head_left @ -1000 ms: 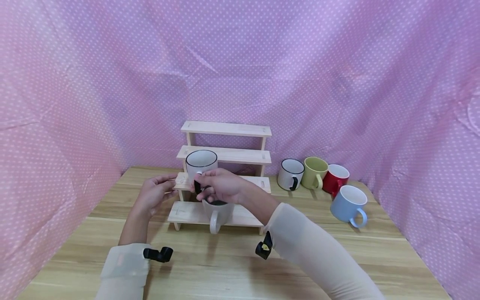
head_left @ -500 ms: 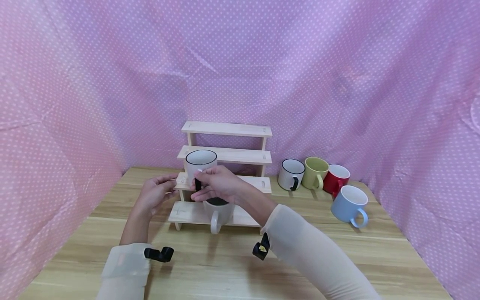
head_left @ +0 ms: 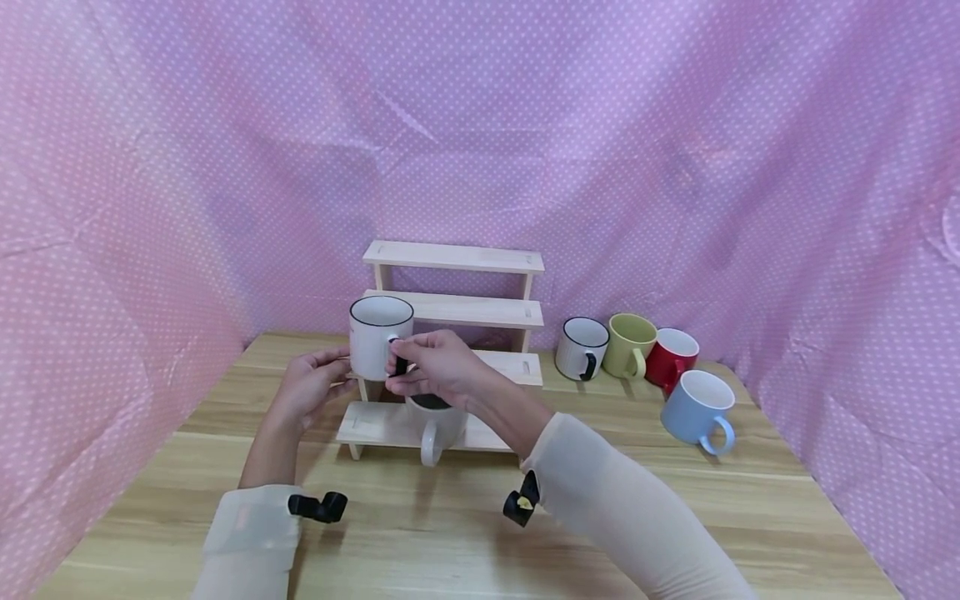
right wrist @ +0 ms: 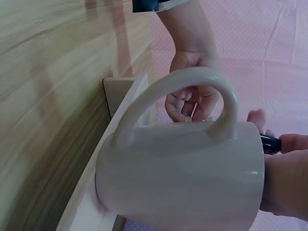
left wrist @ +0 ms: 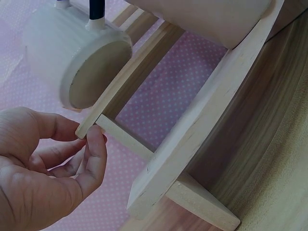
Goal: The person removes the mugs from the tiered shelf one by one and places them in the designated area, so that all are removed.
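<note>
My right hand (head_left: 442, 367) pinches the black handle of a white mug (head_left: 369, 346) with a black rim. The mug is upright over the left end of the second board from the bottom of a stepped wooden shelf (head_left: 360, 423). In the left wrist view, that mug's base (left wrist: 98, 79) shows beyond the board's edge. My left hand (left wrist: 53, 168) pinches the end of that same board between thumb and fingers. A plain white mug (right wrist: 178, 173) stands on the lowest board, its handle toward me; the right hand partly covers it in the head view.
Right of the shelf stand a white mug with black rim (head_left: 581, 350), a green mug (head_left: 624, 346), a red mug (head_left: 663, 362) and a light blue mug (head_left: 693, 408) on the wooden table (head_left: 450, 533). Pink dotted cloth (head_left: 465, 125) hangs behind. Two upper boards hold nothing.
The right hand has shifted the black-rimmed mug left to the board's end, its black handle turned more to the right. The left hand stays at the board's end.
</note>
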A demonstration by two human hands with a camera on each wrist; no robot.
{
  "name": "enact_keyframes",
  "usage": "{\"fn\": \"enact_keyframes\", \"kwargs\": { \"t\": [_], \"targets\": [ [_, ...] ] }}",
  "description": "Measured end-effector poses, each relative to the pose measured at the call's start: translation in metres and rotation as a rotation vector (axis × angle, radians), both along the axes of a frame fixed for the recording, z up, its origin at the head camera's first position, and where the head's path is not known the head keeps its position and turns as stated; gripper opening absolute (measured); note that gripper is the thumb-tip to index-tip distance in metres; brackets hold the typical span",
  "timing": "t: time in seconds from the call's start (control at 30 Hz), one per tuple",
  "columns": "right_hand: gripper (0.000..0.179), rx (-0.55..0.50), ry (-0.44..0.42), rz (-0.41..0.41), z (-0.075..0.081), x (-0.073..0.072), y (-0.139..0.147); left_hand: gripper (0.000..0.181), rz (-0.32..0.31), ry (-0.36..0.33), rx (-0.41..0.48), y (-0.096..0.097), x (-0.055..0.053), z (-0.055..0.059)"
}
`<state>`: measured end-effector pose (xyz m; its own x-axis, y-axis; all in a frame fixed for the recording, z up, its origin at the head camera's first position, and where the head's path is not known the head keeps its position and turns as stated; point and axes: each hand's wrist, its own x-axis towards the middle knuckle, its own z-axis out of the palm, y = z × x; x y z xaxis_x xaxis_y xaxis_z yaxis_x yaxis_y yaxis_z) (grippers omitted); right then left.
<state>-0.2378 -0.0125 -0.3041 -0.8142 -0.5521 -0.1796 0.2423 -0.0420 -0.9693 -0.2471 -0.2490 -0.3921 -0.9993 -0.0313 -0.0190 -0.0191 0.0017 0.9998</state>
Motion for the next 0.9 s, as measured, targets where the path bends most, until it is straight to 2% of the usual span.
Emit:
{"fn": "enact_keyframes", "kwargs": {
  "t": [0.2,0.37,0.57,0.9],
  "targets": [
    [0.025,-0.019,0.128,-0.051,-0.002,0.002,0.001,0.043,0.011,-0.001,-0.009,0.001,0.0,0.0],
    [0.026,-0.03,0.216,-0.076,0.004,0.002,0.005,0.042,0.015,-0.008,-0.035,0.002,0.003,-0.001],
    [0.027,0.01,0.268,-0.106,0.015,-0.001,0.015,0.045,0.014,-0.019,-0.046,0.001,0.006,0.0],
    [0.027,0.039,0.332,-0.13,0.026,-0.006,0.046,0.045,0.001,-0.021,-0.028,0.002,0.005,0.001]
  ]
}}
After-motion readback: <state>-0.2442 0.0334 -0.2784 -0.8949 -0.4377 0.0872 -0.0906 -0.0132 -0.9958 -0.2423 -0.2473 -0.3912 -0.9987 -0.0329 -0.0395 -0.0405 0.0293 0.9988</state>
